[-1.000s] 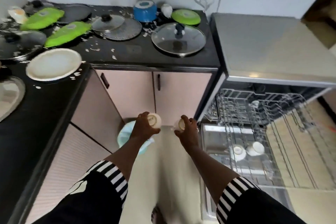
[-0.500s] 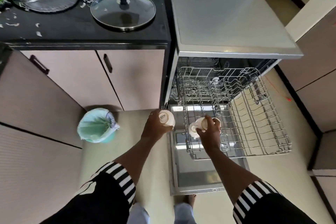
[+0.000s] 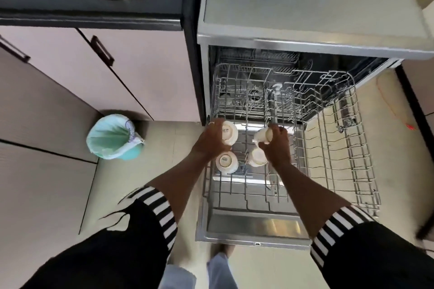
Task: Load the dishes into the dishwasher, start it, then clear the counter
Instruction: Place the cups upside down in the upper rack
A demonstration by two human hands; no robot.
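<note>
Now both my arms reach down and forward over the pulled-out rack of the dishwasher. My left hand curls round a first cup at the rack's left edge, its printed base turned up toward me and its mouth down. My right hand grips a second cup, tipped on its side with its long axis running roughly left to right; I cannot tell which end is the mouth. I count four cups: two in my hands and two sitting in the rack just nearer me. The third cup stands upside down, base up. The fourth cup sits beside it, partly hidden by my right hand.
</note>
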